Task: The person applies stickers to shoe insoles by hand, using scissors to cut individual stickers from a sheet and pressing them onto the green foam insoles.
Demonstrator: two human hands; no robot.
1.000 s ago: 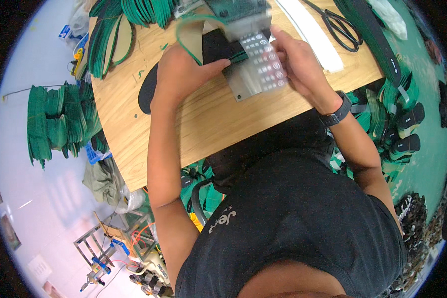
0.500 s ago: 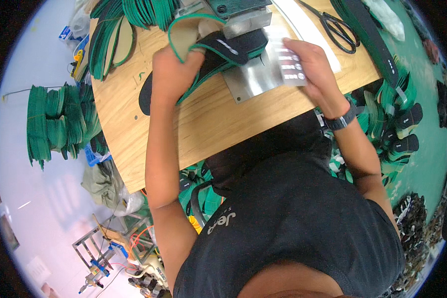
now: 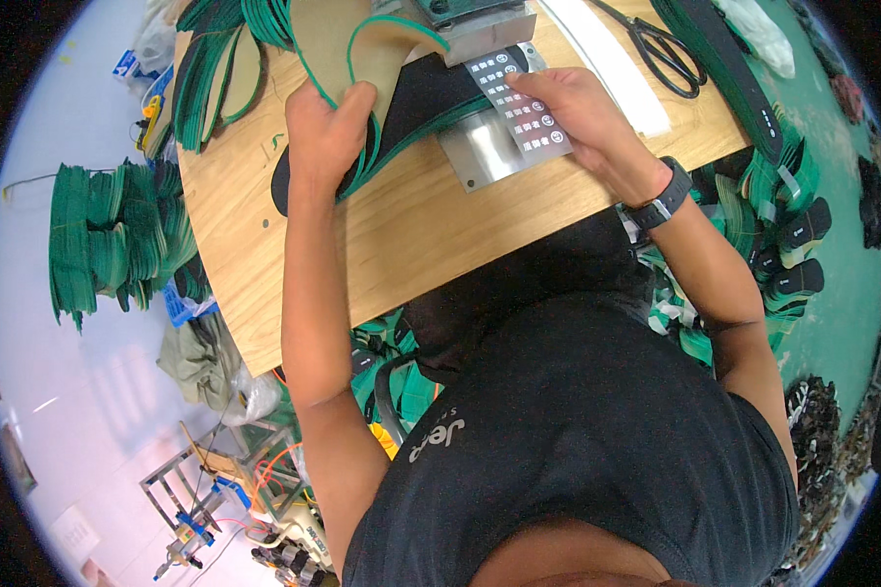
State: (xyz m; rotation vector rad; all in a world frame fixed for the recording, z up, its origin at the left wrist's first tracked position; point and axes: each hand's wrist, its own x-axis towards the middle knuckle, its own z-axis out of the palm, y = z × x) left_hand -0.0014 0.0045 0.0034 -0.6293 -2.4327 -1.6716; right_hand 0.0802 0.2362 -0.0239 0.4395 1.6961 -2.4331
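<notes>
Black insoles with green edges and beige undersides lie fanned at the front of a small press [image 3: 485,34] on the wooden table. My left hand [image 3: 329,137] is closed round the near part of an insole [image 3: 354,73], which curls up with its beige side showing. Beneath it lie more insoles [image 3: 431,103], black side up. In my right hand [image 3: 592,117] is a grey strip of printed labels [image 3: 524,112], pinched between thumb and fingers. This strip hangs over the metal plate [image 3: 475,152] that juts from the press, its far end beside the black insole.
Insole bundles [image 3: 215,88] stand at the table's far left. At the right lie black scissors [image 3: 666,54], a curved white strip [image 3: 607,68] and a stack of black insoles [image 3: 729,78]. More green stacks [image 3: 117,240] are left of the table, others [image 3: 798,254] on the floor at right.
The insole in my left hand has been drawn back and lifted, showing more beige, and the white mark on black is now covered. My right hand has brought the label strip left, nearer the press.
</notes>
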